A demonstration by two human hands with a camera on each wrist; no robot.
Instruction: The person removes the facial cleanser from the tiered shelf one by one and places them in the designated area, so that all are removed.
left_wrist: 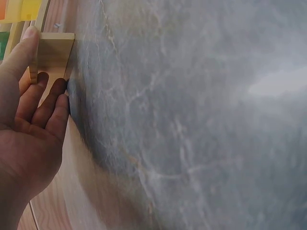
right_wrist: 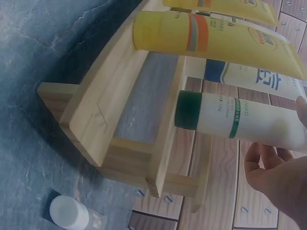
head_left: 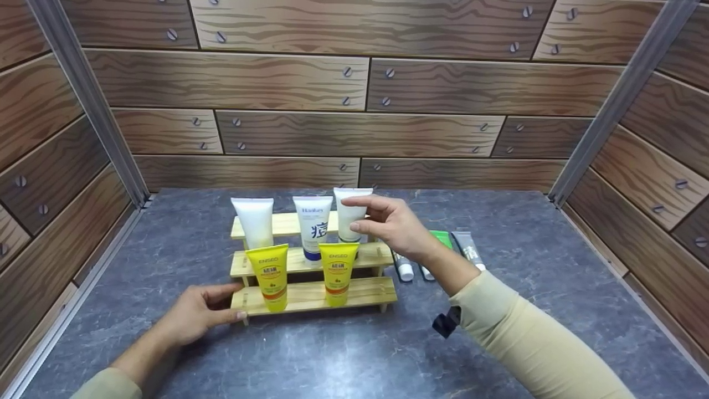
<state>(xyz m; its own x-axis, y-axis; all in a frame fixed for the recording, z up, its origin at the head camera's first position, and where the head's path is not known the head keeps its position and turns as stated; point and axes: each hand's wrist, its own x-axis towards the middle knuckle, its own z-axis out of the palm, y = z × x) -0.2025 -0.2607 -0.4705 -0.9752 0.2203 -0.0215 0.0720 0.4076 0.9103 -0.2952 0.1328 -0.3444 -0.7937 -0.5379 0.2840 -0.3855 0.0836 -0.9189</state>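
A three-step wooden rack stands on the table. My left hand grips the left end of its lowest step, thumb at the front edge and fingers behind. On the middle step, at the right, stands a white tube with a green cap. My right hand holds this tube near its upper part, between thumb and fingers. To its left are a white tube with blue lettering and a plain white tube. Two yellow tubes stand cap-down on the lowest step.
Several more tubes lie on the table right of the rack, among them a grey one and a green one, partly behind my right forearm. Wood-patterned walls enclose the grey marbled table at the back and sides.
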